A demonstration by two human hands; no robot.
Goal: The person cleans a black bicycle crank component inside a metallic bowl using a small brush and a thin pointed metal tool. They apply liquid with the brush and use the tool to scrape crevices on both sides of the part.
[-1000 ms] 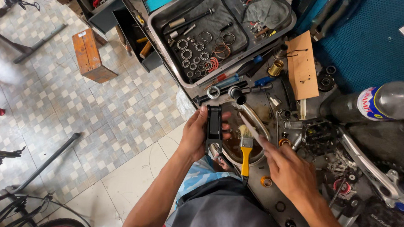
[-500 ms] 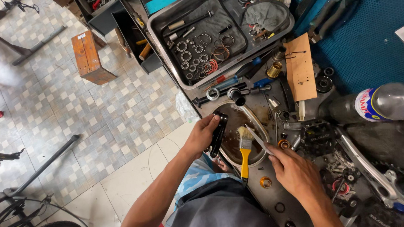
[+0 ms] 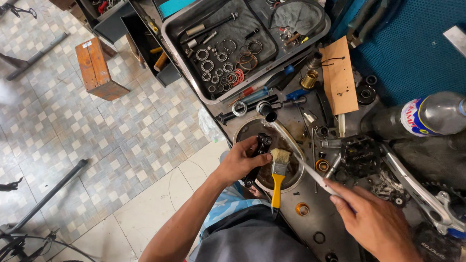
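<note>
Fingers of the left hand (image 3: 240, 161) wrap tight around a black bike part (image 3: 257, 161) held over the round metal bowl (image 3: 243, 130), while the right hand (image 3: 376, 222), right of the bowl, pinches a long silver rod (image 3: 301, 160) slanting across the bowl beside a yellow brush (image 3: 278, 176).

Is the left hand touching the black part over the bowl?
Touching. Head view shows the left hand wrapped around the black part, fingers closed on it above the bowl.
</note>
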